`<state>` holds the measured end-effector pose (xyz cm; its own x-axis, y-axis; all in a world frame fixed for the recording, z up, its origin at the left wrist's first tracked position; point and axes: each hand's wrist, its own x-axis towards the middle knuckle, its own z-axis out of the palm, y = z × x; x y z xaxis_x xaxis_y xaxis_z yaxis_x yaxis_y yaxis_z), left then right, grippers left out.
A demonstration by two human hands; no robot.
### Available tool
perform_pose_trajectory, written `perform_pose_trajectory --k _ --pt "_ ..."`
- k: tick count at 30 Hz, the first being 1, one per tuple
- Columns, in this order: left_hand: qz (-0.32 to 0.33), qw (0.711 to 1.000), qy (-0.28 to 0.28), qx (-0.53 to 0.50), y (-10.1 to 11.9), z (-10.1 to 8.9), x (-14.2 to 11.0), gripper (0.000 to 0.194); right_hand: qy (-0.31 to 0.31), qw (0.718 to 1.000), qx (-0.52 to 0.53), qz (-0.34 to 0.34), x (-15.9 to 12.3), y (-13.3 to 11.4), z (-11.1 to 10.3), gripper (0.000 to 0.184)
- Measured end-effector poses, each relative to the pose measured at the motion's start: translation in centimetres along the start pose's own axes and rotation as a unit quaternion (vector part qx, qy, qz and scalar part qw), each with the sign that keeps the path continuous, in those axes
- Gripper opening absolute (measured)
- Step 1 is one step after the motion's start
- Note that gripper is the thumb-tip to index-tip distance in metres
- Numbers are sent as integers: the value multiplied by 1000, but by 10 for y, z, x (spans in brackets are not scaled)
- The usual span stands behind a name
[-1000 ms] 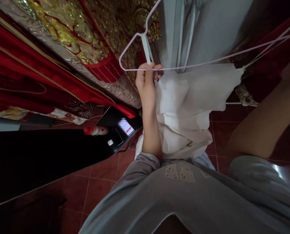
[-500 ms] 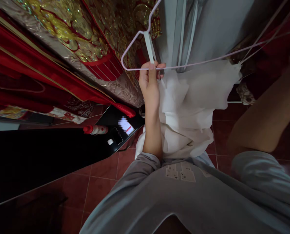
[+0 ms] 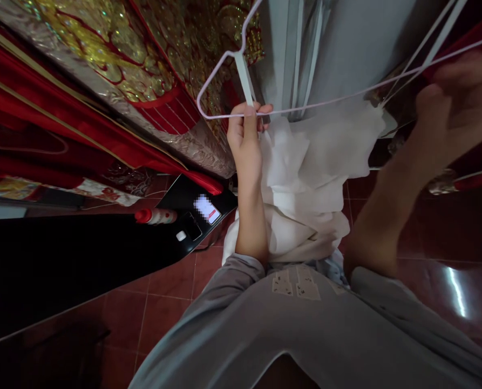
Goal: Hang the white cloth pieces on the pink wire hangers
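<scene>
My left hand [image 3: 245, 129] is closed on the lower bar of a pale pink clothes hanger [image 3: 325, 102], its thumb pressing a white strap [image 3: 244, 75] against the bar. The strap loops over the hanger's shoulder near the hook. Below hangs a white ruffled garment [image 3: 305, 156], reaching down towards my shirt. Thin white straps at its right side run up over the hanger's right part. My right hand [image 3: 463, 100] is raised beside that right part, just under the bar. Motion smears its fingers, and whether it touches a strap is unclear.
Red and gold sequined garments [image 3: 155, 65] hang at the left. A black table [image 3: 82, 259] bears a red-capped bottle [image 3: 155, 216], a lit phone [image 3: 208, 209], a dark phone-like device [image 3: 192, 227] and a small white case [image 3: 181, 235]. Grey panels [image 3: 346, 48] stand ahead, above red floor tiles [image 3: 168, 313].
My right hand has come into view at the right, and its forearm has swung inward. The right straps now sit higher and nearer. My left hand keeps its hold on the hanger.
</scene>
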<state>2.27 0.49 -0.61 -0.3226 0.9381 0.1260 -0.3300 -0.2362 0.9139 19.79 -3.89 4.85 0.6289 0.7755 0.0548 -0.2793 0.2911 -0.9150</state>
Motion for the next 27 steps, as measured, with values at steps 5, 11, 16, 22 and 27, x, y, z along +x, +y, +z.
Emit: perform_pose_trajectory --k 5,11,16,22,27 --pt "30 999 -28 -24 3 0 -5 21 -47 993 106 30 -5 48 26 15" --pt "64 997 -48 2 5 -1 -9 22 -200 963 133 119 -8 59 32 24" --pt "43 999 -34 4 9 -5 -16 13 -219 965 91 111 -13 55 23 25" --pt "44 994 -69 75 26 -32 -20 10 -214 973 52 75 -15 61 26 24" --pt "57 992 -71 82 59 -31 -19 4 -219 972 14 81 -18 64 28 25"
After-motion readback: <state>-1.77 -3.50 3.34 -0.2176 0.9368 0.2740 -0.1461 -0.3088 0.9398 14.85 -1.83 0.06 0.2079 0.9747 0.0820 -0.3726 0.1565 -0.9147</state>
